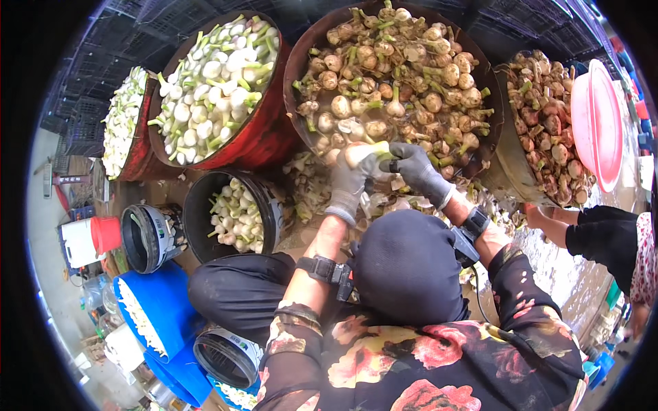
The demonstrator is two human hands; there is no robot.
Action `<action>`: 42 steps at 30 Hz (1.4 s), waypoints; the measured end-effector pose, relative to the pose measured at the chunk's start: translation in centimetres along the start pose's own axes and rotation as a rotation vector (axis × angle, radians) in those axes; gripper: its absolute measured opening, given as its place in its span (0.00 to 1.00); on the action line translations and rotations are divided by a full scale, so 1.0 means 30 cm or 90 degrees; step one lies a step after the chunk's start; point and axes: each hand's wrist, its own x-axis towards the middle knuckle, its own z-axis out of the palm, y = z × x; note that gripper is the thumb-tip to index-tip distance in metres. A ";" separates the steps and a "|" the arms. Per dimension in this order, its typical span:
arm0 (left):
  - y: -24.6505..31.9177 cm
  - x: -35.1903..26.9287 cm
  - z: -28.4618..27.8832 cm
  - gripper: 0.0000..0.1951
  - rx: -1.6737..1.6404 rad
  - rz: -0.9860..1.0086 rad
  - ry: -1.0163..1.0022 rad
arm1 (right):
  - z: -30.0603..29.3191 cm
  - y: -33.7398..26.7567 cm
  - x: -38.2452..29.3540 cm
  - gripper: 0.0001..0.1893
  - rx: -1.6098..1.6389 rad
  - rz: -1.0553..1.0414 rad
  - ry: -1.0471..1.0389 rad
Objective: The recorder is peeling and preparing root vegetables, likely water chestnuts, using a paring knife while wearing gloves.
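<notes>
In the head view, my left hand (350,184), in a grey glove, grips a pale garlic bulb (358,153) with a green stem. My right hand (420,172), gloved too, has its fingers curled at the stem end. A small black band (394,166) sits on a finger of this hand. Both hands work over the near rim of a wide tub (491,141) of unpeeled garlic bulbs (396,109) lying in murky water. Below my hands, shed garlic skins (308,185) cover the floor.
Left stand a red drum (267,138) of peeled garlic and a black bucket (198,226) partly filled with bulbs. Further left is a blue barrel (172,298). On the right, a pink basin (596,126) rests by a container of dirty bulbs (552,126). A person's legs (599,231) are near.
</notes>
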 end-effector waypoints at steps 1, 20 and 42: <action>0.017 -0.001 -0.002 0.22 0.031 0.019 0.016 | -0.003 0.008 -0.001 0.09 0.121 0.014 -0.026; 0.181 0.034 -0.049 0.11 0.442 -0.023 -0.070 | -0.082 -0.033 -0.072 0.02 0.003 -0.065 -0.062; 0.077 0.029 -0.095 0.14 -0.710 -0.285 -0.274 | -0.396 0.137 -0.468 0.28 -0.579 0.306 0.029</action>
